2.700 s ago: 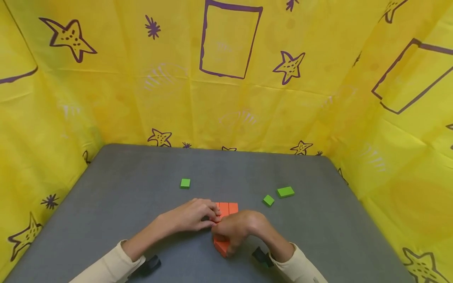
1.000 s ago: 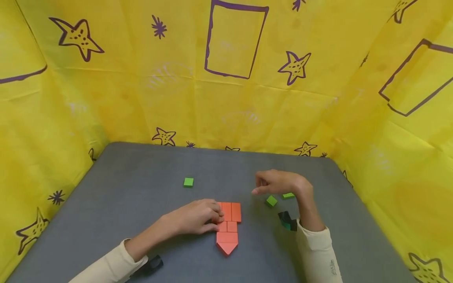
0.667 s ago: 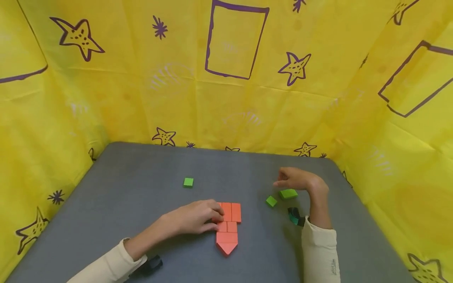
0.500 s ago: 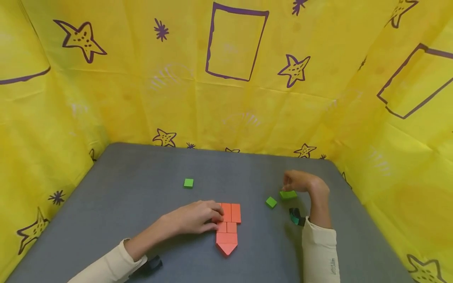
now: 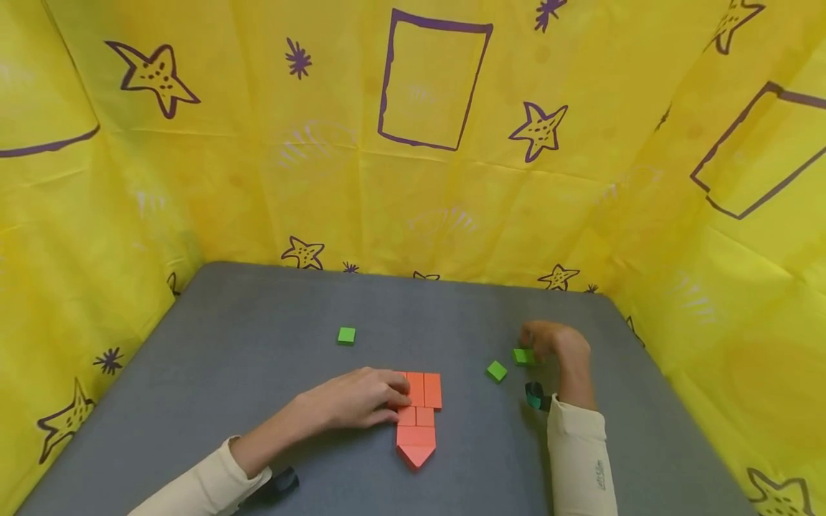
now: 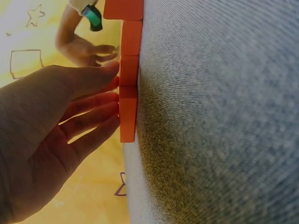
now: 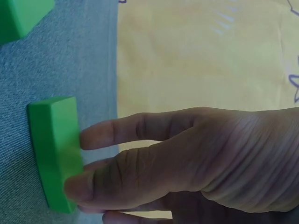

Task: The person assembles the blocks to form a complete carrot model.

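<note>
My left hand [image 5: 363, 396] rests its fingertips on the left side of a flat group of orange blocks [image 5: 416, 436], several pieces laid edge to edge with a triangle at the near end. In the left wrist view, its relaxed fingers touch the top of the orange blocks [image 6: 128, 112]. At the right, my right hand [image 5: 551, 340] reaches down over a green rectangular block [image 5: 523, 356] lying on the table. The right wrist view has the thumb against one end of the green block [image 7: 56, 149], fingertips around its far edge, partly hidden.
A small green block [image 5: 496, 370] lies just left of the long green one. Another small green block [image 5: 346, 336] sits farther back, left of the orange group. The grey table [image 5: 271, 308] is enclosed by yellow patterned cloth [image 5: 323, 186] at the back and sides.
My right hand has left the orange blocks, moved right to the long green block and come down with thumb and fingers at it. My left hand has stayed at the orange blocks.
</note>
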The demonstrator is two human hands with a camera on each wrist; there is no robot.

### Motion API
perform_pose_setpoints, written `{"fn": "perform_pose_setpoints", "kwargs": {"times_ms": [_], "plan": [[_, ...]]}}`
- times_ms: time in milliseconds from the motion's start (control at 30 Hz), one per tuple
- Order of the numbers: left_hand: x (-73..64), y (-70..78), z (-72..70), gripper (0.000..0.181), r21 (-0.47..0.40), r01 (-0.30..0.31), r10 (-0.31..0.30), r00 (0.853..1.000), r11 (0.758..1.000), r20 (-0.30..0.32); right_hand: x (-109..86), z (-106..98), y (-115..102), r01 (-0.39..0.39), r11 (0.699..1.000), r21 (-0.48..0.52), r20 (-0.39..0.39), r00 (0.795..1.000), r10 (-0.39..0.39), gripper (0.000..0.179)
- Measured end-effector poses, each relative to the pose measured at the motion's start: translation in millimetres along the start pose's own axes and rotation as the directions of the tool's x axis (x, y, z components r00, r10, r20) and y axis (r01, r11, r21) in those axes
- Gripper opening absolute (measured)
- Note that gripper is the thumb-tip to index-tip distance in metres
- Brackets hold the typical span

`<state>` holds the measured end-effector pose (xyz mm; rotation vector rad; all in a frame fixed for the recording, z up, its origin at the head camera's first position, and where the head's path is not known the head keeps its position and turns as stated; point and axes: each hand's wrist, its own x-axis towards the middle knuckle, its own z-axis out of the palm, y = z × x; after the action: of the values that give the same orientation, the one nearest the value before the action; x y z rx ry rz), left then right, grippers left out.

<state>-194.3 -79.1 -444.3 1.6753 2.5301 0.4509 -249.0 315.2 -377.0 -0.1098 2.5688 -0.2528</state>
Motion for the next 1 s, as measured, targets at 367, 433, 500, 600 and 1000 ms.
{"fn": "perform_pose_setpoints", "kwargs": {"times_ms": [367,433,500,600,1000], "plan": [[-0.9,1.0,0.3,0.030,-0.008,0.000,0.001,1.000,1.000,0.007,5.9,8.0,2.4,0.009,1.000,-0.010,0.045,0.999,-0.009,0.029],[-0.5,1.4,-0.1,0.030,-0.005,0.005,-0.005,1.000,1.000,0.008,5.6,7.2,2.2,-0.024,1.000,-0.001,0.054,0.998,0.024,0.027],[-0.5,2.2,-0.4,0.030,-0.004,0.012,-0.012,1.000,1.000,0.010,4.4,6.0,1.3,-0.045,0.999,0.000,0.052,0.998,0.045,0.028],[0.0,2.9,-0.8,0.031,-0.002,0.021,-0.021,1.000,1.000,0.016,1.3,3.2,-2.1,-0.055,0.998,0.009,0.030,0.998,0.055,0.037],[0.6,3.1,-1.8,0.031,0.007,0.027,-0.027,0.999,1.000,0.022,-9.4,-7.0,-42.0,0.266,0.962,-0.062,-0.115,0.956,-0.272,0.008]]}}
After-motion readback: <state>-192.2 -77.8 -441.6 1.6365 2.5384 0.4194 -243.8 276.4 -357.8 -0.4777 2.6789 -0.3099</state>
